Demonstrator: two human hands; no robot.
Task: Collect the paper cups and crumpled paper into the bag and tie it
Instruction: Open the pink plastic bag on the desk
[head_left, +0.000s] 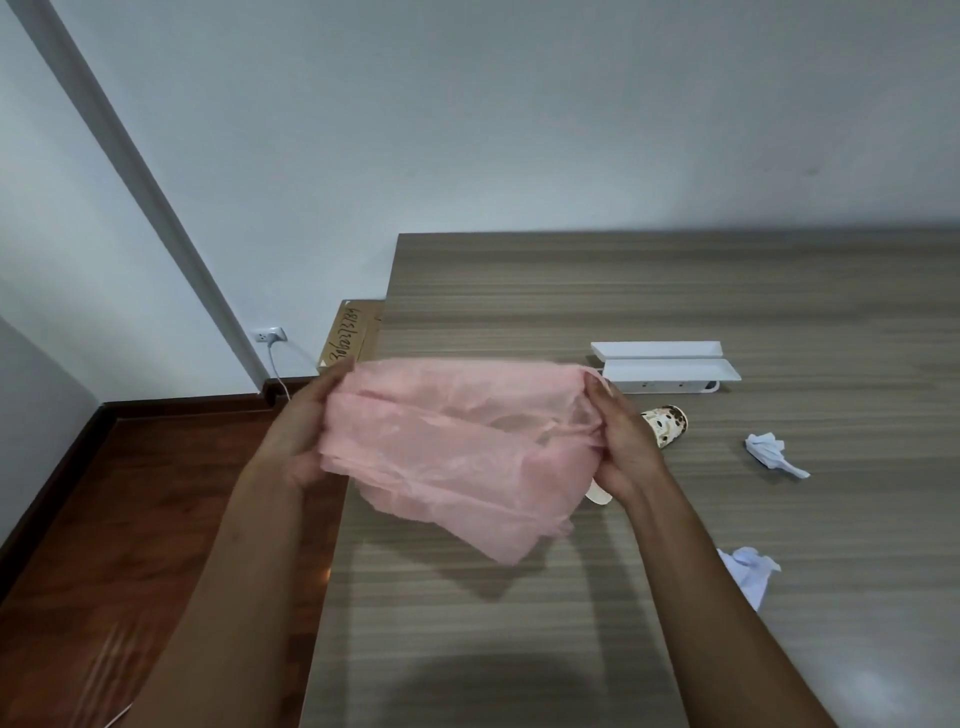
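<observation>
Head view shows us holding a pink bag (457, 447) above the table (675, 291), our left hand (306, 431) pinching its left edge and our right hand (621, 441) gripping its right edge. Just behind our right hand a paper cup (667, 425) lies on its side. Two crumpled papers (771, 452) (748, 574) rest on the table to the right of it, apart from both hands.

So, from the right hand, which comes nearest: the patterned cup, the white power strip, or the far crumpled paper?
Measured from the right hand:
1. Patterned cup, lying just behind the hand, partly hidden by it.
2. White power strip, farther back on the table.
3. Far crumpled paper, well off to the right.
</observation>
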